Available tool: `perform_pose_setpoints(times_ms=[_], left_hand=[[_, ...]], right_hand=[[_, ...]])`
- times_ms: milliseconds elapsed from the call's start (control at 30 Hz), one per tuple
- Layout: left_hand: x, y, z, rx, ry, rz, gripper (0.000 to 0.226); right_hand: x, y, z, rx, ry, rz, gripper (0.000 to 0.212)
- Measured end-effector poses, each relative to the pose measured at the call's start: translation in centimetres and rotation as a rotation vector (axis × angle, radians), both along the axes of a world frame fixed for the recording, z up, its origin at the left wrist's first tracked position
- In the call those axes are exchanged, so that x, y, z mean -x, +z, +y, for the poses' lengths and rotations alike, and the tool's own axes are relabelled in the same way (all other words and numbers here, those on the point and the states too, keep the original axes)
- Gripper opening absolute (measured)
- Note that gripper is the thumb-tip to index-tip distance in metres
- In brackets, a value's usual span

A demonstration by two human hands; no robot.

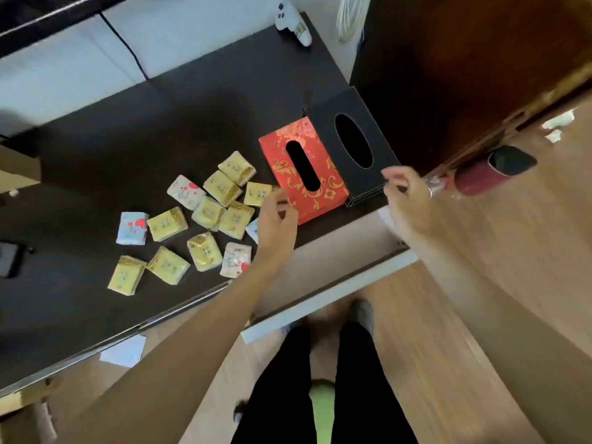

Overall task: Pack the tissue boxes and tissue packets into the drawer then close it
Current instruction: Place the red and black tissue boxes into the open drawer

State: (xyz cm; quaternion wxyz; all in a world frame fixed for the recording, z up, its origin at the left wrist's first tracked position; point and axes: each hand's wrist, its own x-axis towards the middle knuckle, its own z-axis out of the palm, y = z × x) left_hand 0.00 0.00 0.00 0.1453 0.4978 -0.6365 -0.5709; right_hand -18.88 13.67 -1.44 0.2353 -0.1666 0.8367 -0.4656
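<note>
A red tissue box (317, 155) with gold flowers lies on the dark desk (128, 139), and a black tissue box (368, 123) sits right beside it on its right. Several yellow, white and blue tissue packets (205, 219) are scattered to the left of the boxes. My left hand (277, 225) hovers open at the red box's near left corner, over the packets. My right hand (405, 200) hovers open at the black box's near right corner. The drawer (330, 302) with a white front stands pulled out below the desk edge; my arms hide part of its inside.
A white game controller (294, 24) lies at the desk's back edge, with a black cable (125, 46) on the left. A dark phone (9, 259) rests at the desk's left edge. A maroon cup (490, 174) lies on the wooden floor on the right. My legs stand before the drawer.
</note>
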Motion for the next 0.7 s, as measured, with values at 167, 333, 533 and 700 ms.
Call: perform_pose_setpoints(times_ms=[167,333,533,700], left_hand=[[5.0,-1.1,-4.0,0.020,0.155,-0.093,0.064],[7.5,-3.9,-6.3,-0.060,0.208,-0.205,0.078],[8.8,-6.8,-6.8,-0.065,0.246,-0.126,0.080],[9.2,-6.3,-6.6,-0.103,0.351,-0.095,0.061]], right_hand=[[3.9,-0.7,-4.4,-0.171,-0.036,0.260,0.047],[6.5,-3.2,-6.6,-0.304,0.069,0.112,0.068],[7.8,-6.4,-6.7,-0.395,0.104,0.252,0.051],[8.2,-6.2,-6.6,-0.339,0.048,0.184,0.043]])
